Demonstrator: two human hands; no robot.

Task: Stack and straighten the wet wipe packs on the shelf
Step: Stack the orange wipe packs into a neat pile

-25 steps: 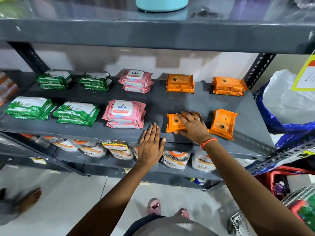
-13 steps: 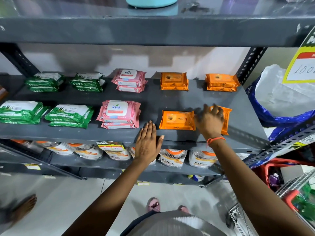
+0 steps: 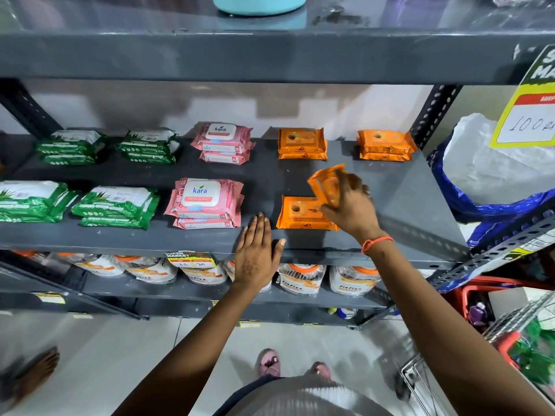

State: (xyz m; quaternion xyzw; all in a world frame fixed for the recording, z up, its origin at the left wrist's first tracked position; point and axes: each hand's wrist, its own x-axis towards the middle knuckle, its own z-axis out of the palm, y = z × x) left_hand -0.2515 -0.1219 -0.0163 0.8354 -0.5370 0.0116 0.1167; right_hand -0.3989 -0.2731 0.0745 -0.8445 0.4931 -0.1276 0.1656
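A grey metal shelf (image 3: 390, 205) in a shop carries wet wipe packs in two rows, and the lone orange pack (image 3: 300, 213) lying flat near its front edge serves as the landmark. Its long axis runs along the shelf edge. Just above and to the right of it, the right hand (image 3: 350, 205) is clamped on a second orange pack (image 3: 326, 184), lifted clear of the shelf and tilted, one corner pointing up and back; this held pack partly overlaps the lying one in view, so the coming move looks like a short drop down and left, with a turn to bring the two long axes into line. The right hand is plainly the nearer one. The left hand (image 3: 256, 250) rests flat, fingers spread and holding nothing, on the shelf's front lip just left of the landmark pack. Behind the landmark sit two orange stacks (image 3: 301, 144), each of two. To its left stand pink stacks (image 3: 207, 202) front and back, then green stacks (image 3: 115, 207) further left. Below the landmark, the lower shelf holds a row of white-and-orange pouches (image 3: 300, 280). Well to the right, a blue bag (image 3: 480, 202) holds something white.
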